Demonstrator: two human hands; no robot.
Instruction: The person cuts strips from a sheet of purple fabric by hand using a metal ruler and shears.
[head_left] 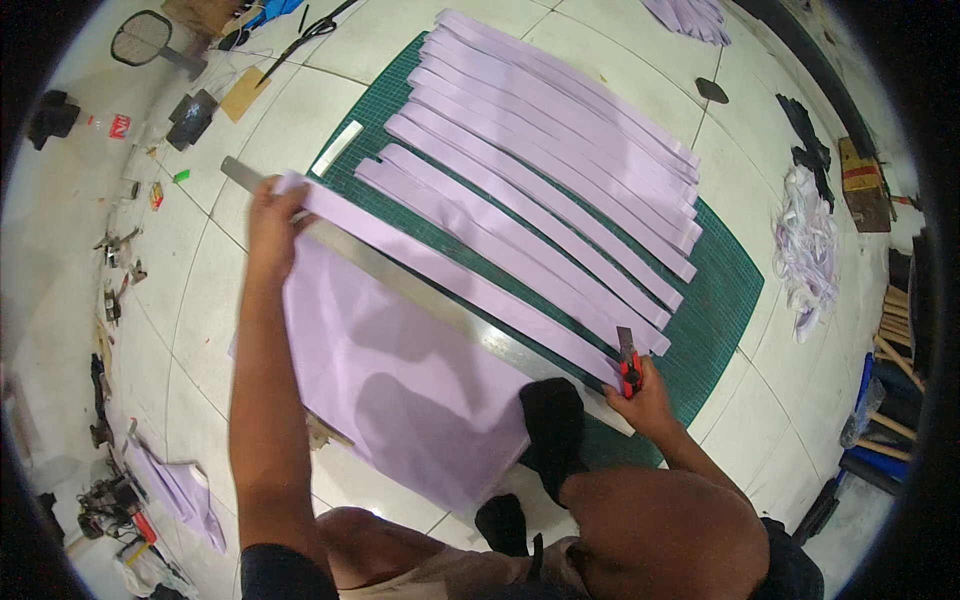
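A cut strip of lilac fabric (430, 268) stretches diagonally between my hands, along a long metal ruler (385, 272). My left hand (274, 222) is closed on the strip's upper left end, beside the ruler's far end. My right hand (643, 397) grips a red and black utility knife (630, 372), its blade pointing away from me, at the strip's lower right end. Whether those fingers also pinch the strip is hidden. Below the ruler lies a wider piece of lilac fabric (400, 385). Several cut strips (540, 130) rest side by side on the green cutting mat (728, 275).
My black-socked foot (553, 425) presses near the ruler's lower end. A short white bar (337, 148) lies at the mat's left edge. Large scissors (305, 38) are on the tiled floor at far left. A heap of white scraps (806, 250) sits right of the mat.
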